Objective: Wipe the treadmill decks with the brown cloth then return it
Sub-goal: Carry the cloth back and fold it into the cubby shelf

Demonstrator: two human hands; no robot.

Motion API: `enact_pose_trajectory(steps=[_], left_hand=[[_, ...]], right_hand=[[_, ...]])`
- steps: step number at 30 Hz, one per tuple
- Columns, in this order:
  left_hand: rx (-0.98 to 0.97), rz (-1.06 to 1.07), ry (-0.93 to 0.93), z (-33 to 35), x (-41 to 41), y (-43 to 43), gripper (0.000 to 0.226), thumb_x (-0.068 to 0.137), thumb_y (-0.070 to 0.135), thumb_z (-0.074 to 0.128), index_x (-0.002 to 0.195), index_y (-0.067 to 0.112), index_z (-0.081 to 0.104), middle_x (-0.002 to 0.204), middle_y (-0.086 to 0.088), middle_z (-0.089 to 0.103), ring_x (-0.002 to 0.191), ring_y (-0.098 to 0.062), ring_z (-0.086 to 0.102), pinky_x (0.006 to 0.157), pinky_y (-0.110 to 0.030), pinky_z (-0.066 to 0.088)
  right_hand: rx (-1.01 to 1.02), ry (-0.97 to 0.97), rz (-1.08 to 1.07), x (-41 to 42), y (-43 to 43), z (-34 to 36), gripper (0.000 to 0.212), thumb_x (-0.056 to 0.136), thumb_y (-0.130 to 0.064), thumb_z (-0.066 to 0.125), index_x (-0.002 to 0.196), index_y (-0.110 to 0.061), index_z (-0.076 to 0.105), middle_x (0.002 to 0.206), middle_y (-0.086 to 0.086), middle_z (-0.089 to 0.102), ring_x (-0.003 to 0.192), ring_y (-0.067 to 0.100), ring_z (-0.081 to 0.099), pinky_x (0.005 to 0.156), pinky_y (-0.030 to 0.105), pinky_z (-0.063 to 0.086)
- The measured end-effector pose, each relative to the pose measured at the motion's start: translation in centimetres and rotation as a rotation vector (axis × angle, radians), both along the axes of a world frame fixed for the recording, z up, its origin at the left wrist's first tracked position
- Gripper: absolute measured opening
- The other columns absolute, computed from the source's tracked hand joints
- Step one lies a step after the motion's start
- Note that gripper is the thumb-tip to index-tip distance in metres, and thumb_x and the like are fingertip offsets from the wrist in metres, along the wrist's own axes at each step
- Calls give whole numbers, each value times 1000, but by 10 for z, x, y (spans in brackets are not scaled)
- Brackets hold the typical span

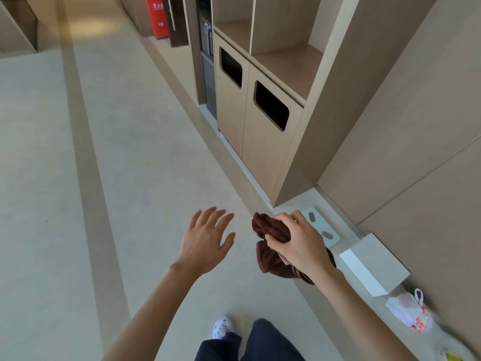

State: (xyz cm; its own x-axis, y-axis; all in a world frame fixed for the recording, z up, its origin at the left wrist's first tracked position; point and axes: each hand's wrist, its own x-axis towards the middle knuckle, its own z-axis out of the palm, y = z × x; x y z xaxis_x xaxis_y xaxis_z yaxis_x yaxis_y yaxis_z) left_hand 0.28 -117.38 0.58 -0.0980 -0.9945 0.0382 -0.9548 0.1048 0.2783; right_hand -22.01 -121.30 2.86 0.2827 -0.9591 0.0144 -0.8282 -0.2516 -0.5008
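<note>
My right hand (299, 243) grips the bunched brown cloth (272, 246), which hangs in the air above the pale floor near the wall. My left hand (208, 238) is held out to the left of the cloth, fingers spread and holding nothing, a short gap away from it. No treadmill is in view.
A wooden cabinet (260, 126) with two dark bin slots stands ahead on the right. Along the wall ledge lie a pale blue scale (321, 226), a grey-white box (374, 264) and a tied plastic bag (411, 312). A red fire-equipment box (158, 16) stands far back. Floor stretches left.
</note>
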Motion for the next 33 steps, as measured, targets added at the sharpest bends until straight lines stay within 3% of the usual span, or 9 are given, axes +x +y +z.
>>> enact_pose_trajectory(steps=[4, 8, 16, 24, 33], left_hand=[[16, -13, 8, -6, 16, -46, 48, 95, 45, 39, 139, 25, 43, 142, 0, 46, 138, -22, 30, 116, -43, 16], [31, -11, -13, -13, 24, -107, 50, 95, 48, 33, 141, 28, 38, 145, 3, 41, 140, -20, 26, 117, -42, 13], [-17, -47, -11, 0, 31, -263, 48, 95, 45, 38, 139, 25, 42, 142, 1, 46, 138, -21, 29, 115, -41, 15], [-58, -77, 4, 6, 42, -385, 48, 95, 43, 40, 138, 23, 44, 140, -1, 47, 137, -23, 32, 114, -42, 16], [-15, -228, -11, -10, 99, -515, 49, 96, 47, 34, 140, 27, 39, 143, 1, 44, 138, -21, 29, 115, -42, 15]], right_hand=[[-6, 11, 5, 12, -46, -5, 36, 74, -52, 62, 102, -30, 58, 90, -9, 47, 71, 13, 55, 53, 16, 33], [-16, 21, 11, 20, -104, -13, 37, 75, -55, 59, 103, -30, 57, 90, -11, 47, 69, 9, 47, 57, 7, 24], [-44, -25, -38, 38, -258, -2, 32, 74, -49, 63, 100, -30, 58, 90, -9, 49, 73, 15, 58, 60, 25, 40], [-65, -16, -19, 57, -379, 12, 35, 76, -47, 64, 104, -26, 59, 92, -5, 49, 75, 17, 58, 64, 31, 49], [-83, -2, -190, 106, -479, -6, 34, 74, -46, 67, 101, -26, 60, 89, -6, 49, 73, 17, 58, 61, 28, 45]])
